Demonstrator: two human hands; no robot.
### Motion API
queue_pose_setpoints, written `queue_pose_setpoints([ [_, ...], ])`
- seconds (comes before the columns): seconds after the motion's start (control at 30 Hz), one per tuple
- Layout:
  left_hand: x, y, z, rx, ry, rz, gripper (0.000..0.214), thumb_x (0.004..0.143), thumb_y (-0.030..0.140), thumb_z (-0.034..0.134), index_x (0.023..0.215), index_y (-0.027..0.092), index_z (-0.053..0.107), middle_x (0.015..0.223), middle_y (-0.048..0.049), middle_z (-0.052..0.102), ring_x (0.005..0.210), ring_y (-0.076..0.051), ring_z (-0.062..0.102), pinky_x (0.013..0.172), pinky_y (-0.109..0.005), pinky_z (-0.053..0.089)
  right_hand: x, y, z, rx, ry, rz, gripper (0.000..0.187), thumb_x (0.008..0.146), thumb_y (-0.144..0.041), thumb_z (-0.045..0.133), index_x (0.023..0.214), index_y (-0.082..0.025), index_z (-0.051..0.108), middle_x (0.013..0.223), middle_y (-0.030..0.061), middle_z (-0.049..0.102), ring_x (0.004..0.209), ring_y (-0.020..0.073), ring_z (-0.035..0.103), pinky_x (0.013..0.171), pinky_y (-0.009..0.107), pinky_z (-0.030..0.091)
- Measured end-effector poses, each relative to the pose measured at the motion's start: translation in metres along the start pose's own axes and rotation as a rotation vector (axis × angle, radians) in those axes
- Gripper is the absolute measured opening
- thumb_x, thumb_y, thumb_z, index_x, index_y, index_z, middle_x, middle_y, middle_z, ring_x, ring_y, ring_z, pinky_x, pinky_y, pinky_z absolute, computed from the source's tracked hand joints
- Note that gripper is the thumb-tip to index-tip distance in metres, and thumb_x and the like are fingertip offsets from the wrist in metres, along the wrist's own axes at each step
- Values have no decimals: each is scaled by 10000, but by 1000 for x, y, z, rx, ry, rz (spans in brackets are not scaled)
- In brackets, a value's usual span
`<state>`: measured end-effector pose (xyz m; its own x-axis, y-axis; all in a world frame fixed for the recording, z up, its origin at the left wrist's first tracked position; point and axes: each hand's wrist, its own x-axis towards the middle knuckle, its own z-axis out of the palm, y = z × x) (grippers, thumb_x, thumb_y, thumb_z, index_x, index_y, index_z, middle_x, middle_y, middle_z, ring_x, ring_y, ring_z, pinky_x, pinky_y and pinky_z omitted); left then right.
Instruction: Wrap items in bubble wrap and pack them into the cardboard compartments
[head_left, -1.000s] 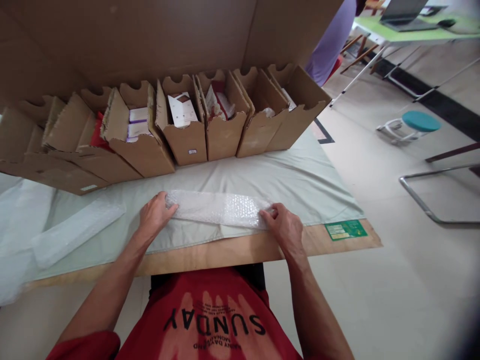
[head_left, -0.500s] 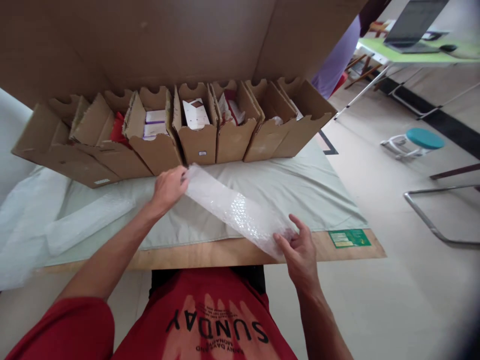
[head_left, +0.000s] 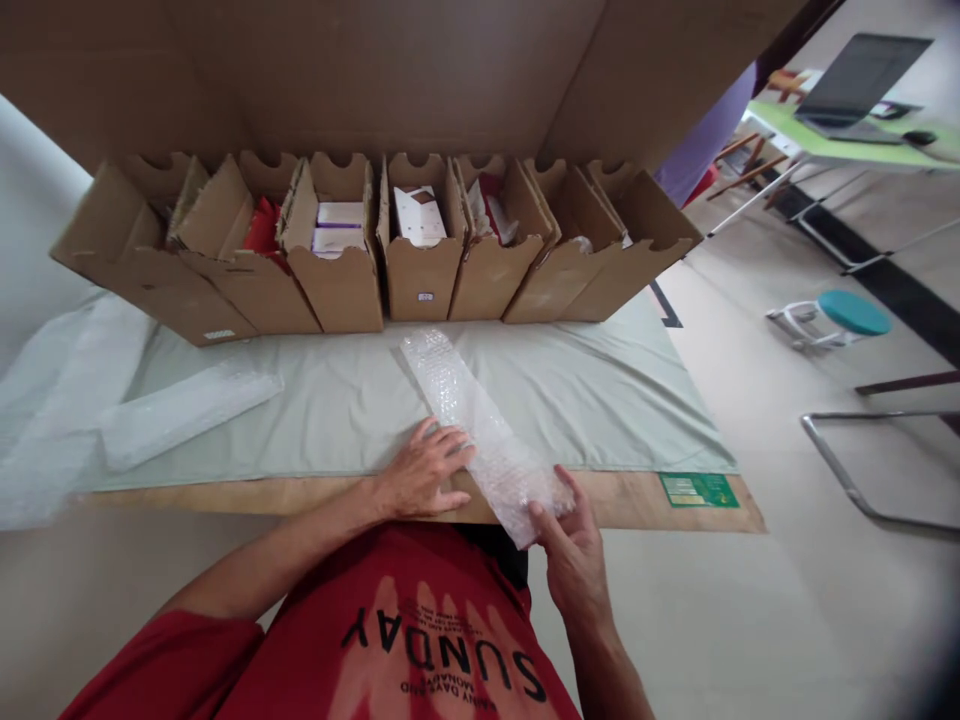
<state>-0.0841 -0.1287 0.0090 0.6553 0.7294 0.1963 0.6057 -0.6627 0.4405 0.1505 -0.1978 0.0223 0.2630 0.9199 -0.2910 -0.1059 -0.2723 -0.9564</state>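
A long strip of bubble wrap point(head_left: 465, 415) lies on the pale green cloth point(head_left: 600, 390), running from the row of cardboard bins toward me. My right hand point(head_left: 571, 545) pinches its near end at the table's front edge. My left hand point(head_left: 424, 472) rests flat with spread fingers beside the strip's left side, touching it. A row of several open cardboard bins point(head_left: 341, 290) stands behind, some holding white and red boxes.
Another bubble wrap strip point(head_left: 187, 410) and more wrap point(head_left: 52, 430) lie at the left. A green label point(head_left: 696, 490) sits on the wooden table edge. To the right are a teal stool point(head_left: 851, 313), metal chair frames and a green desk with a laptop point(head_left: 855, 80).
The strip was turned from lying crosswise to pointing away from me. My left hand let go of its far end and came down flat beside it; my right hand kept the near end.
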Motion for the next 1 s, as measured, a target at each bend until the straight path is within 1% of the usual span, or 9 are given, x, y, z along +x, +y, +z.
queue_pose_setpoints([
  [0.1, -1, 3, 9, -36, 28, -69, 506, 863, 393, 724, 1315, 195, 616, 1345, -163, 661, 1344, -343, 545, 1197, -575, 294, -3, -20, 12, 27, -47, 9, 779, 815, -443, 785, 1486, -259, 436, 689, -58, 583, 547, 132, 550, 485, 237, 500],
  [0.2, 1, 0, 7, -163, 117, -161, 264, 937, 280, 604, 1180, 215, 685, 1223, -122, 731, 1259, -294, 614, 1149, -520, 370, 3, -39, 39, 80, -85, -41, 732, 819, -400, 774, 1466, -275, 455, 695, -72, 567, 592, 118, 572, 563, 231, 535],
  [0.33, 4, -8, -7, -430, 203, -429, 232, 969, 296, 506, 869, 213, 699, 838, -42, 747, 842, -206, 682, 872, -363, 509, 22, -50, 68, 108, -150, -153, 737, 867, -420, 719, 1509, -291, 382, 907, -10, 659, 728, 157, 680, 638, 289, 592],
  [0.47, 7, -19, -17, -738, 248, -644, 195, 902, 318, 534, 824, 189, 657, 739, -3, 687, 697, -161, 627, 683, -276, 491, 43, -42, 71, -100, -279, -336, 543, 940, -397, 646, 1440, -279, 469, 1156, 88, 703, 1020, 230, 718, 836, 382, 600],
  [0.57, 12, -25, -15, -840, 304, -687, 183, 865, 282, 562, 963, 168, 665, 807, -18, 713, 735, -166, 650, 693, -273, 501, 56, -30, 69, -389, -303, -500, 371, 963, -348, 595, 1321, -251, 586, 1228, 115, 691, 1036, 227, 702, 807, 359, 588],
  [0.67, 16, -28, -13, -784, 328, -739, 350, 849, 249, 594, 1183, 156, 638, 798, -7, 699, 695, -157, 644, 679, -266, 508, 67, -18, 72, -625, -340, -585, 339, 964, -294, 546, 1288, -243, 629, 1295, 122, 660, 898, 198, 703, 761, 350, 591],
  [0.8, 18, -27, -12, -528, 351, -771, 536, 849, 195, 608, 1381, 189, 545, 983, -36, 715, 677, -143, 643, 720, -289, 547, 77, -3, 77, -780, -366, -644, 368, 964, -247, 510, 1302, -236, 654, 1345, 127, 641, 962, 227, 709, 924, 414, 586],
  [0.9, 16, -23, -10, -236, 375, -696, 556, 868, 153, 595, 1417, 206, 526, 1149, -94, 694, 912, -214, 692, 885, -374, 567, 81, 0, 80, -857, -380, -678, 374, 978, -261, 509, 1321, -229, 655, 1369, 131, 630, 1117, 265, 685, 982, 432, 573],
  [1.0, 11, -18, -8, 5, 412, -531, 462, 908, 131, 560, 1366, 192, 582, 1388, -177, 596, 1235, -312, 608, 1051, -493, 501, 83, -7, 83, -961, -426, -707, 382, 983, -247, 508, 1338, -244, 650, 1396, 124, 618, 1217, 285, 643, 995, 437, 567],
])
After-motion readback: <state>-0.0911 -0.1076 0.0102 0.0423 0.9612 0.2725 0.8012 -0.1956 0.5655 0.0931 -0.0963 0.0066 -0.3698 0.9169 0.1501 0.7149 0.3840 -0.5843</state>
